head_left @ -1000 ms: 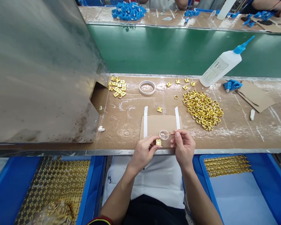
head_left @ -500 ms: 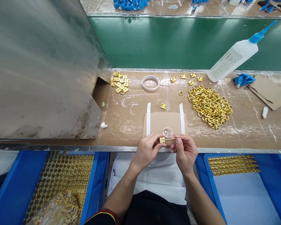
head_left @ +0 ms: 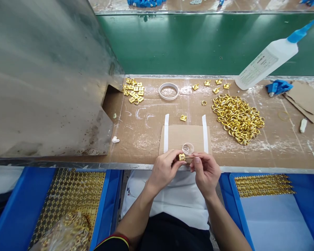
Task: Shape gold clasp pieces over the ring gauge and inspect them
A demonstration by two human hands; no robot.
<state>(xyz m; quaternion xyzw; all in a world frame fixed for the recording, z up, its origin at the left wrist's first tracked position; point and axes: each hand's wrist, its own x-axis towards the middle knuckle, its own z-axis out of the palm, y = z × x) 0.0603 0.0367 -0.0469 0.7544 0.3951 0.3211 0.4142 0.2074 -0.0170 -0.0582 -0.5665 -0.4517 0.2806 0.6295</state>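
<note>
Between the thumb and fingers of my left hand (head_left: 165,170) is a small square gold piece (head_left: 182,157), held over the bench's front edge. My right hand (head_left: 206,172) pinches a thin stick (head_left: 190,157), whose tip meets the gold piece or lies just beside it. Right behind my fingers stands a small clear round dish (head_left: 187,149) on a taped cardboard pad (head_left: 184,134). Another square gold piece (head_left: 183,118) lies just beyond the pad. A heap of gold rings (head_left: 238,118) is to the right, with one ring (head_left: 204,103) apart from it.
A metal housing (head_left: 47,80) fills the left side. Gold squares (head_left: 133,91) and a white tape roll (head_left: 169,91) lie at the back. A blue-tipped bottle (head_left: 267,64) leans at the right. Blue trays (head_left: 112,195) with gold pieces flank my lap, the right one (head_left: 238,209) lined with white sheet.
Both hands keep their hold, the stick still at the gold piece. My right hand has shifted very slightly left. The view has moved a little, so the bottle and rings appear farther right.
</note>
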